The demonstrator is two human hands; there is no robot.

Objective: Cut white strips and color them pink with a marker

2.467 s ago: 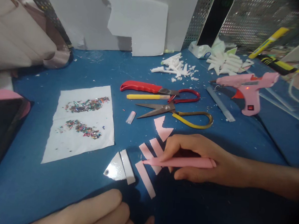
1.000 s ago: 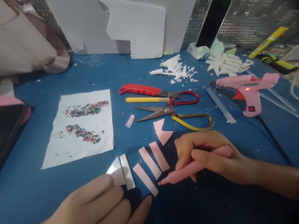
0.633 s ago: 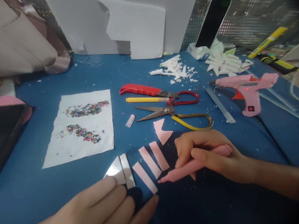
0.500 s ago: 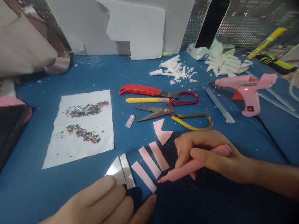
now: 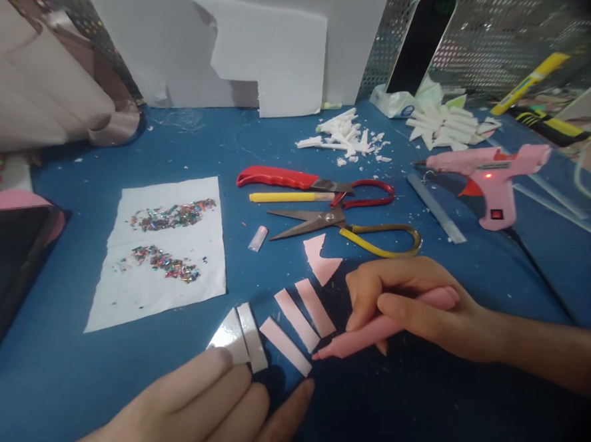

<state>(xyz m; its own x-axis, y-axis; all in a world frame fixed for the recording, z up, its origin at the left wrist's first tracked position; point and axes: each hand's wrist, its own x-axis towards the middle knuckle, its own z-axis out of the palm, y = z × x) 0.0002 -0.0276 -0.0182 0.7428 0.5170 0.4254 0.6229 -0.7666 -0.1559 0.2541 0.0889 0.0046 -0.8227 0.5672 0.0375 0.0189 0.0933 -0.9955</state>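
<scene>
My right hand (image 5: 410, 308) grips a pink marker (image 5: 368, 335). The marker's tip points down-left, beside the ends of the pink strips. Three pink strips lie slanted on the blue table: a near one (image 5: 286, 346), a middle one (image 5: 297, 320) and a far one (image 5: 315, 307). My left hand (image 5: 214, 403) rests palm down below them, with one finger stretched to the near strip's lower end; whether it touches is unclear. Its other fingers are bent beside two glossy white pieces (image 5: 252, 338). A pink notched scrap (image 5: 322, 259) lies above the strips.
Yellow-handled scissors (image 5: 379, 236), red-handled scissors (image 5: 372, 194), a red-handled cutter (image 5: 278, 178) and a marker cap (image 5: 258, 239) lie beyond the strips. A pink glue gun (image 5: 498, 180) stands right, its light lit. White paper (image 5: 100, 309) with glitter bits and a dark tablet (image 5: 6, 283) are left.
My left hand's stretched finger has shifted slightly up and right, and the near strip's lower end has moved up a little. My right hand and the marker stay almost still.
</scene>
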